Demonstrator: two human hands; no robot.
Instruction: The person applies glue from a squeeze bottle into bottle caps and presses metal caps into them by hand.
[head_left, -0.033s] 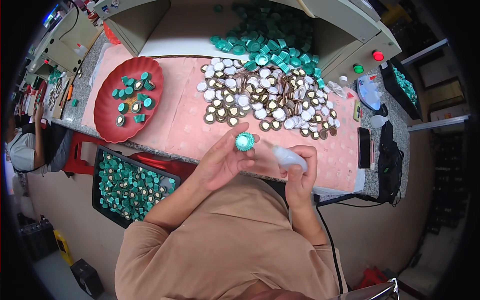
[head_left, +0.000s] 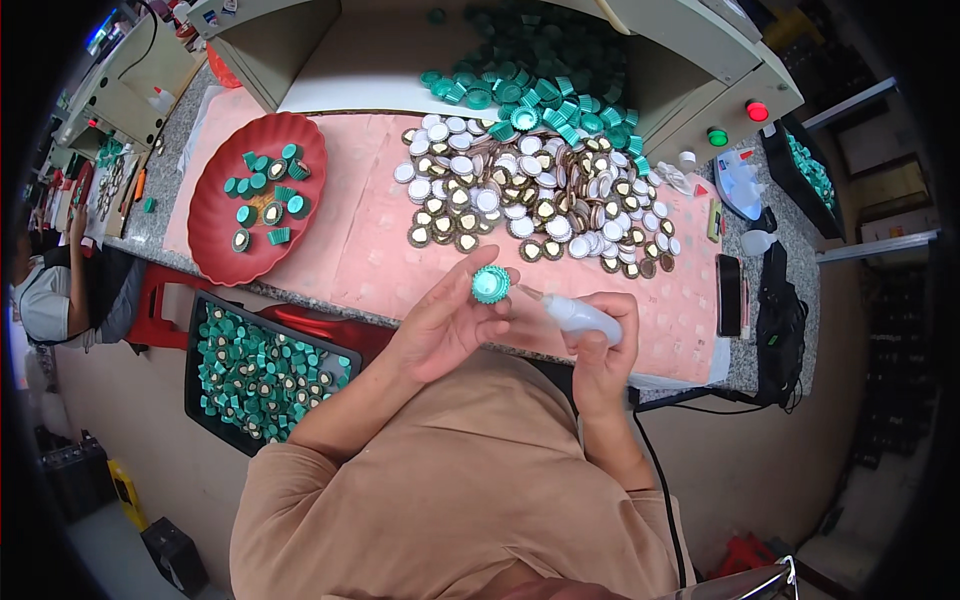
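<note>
Head view: we hold a green ribbed cap [head_left: 490, 285] at the fingertips of our left hand [head_left: 445, 325], fingers closed lightly on its lower edge, palm up. The cap sits above the near edge of the pink mat [head_left: 350, 250], just in front of our chest.

Our right hand [head_left: 600, 350] is wrapped tight around a small white squeeze bottle [head_left: 578, 316], its thin nozzle pointing left, tip just beside the cap. We can't tell if it touches.

On the mat: a pile of white and gold discs [head_left: 530, 205] in the middle, and a heap of green caps [head_left: 540, 95] behind it running into the machine opening. A red plate [head_left: 215, 215] to the left holds a few green caps. A black tray [head_left: 200, 330] of finished green caps sits below the table edge on our left. A black phone [head_left: 728, 293] lies on the right of the mat.
</note>
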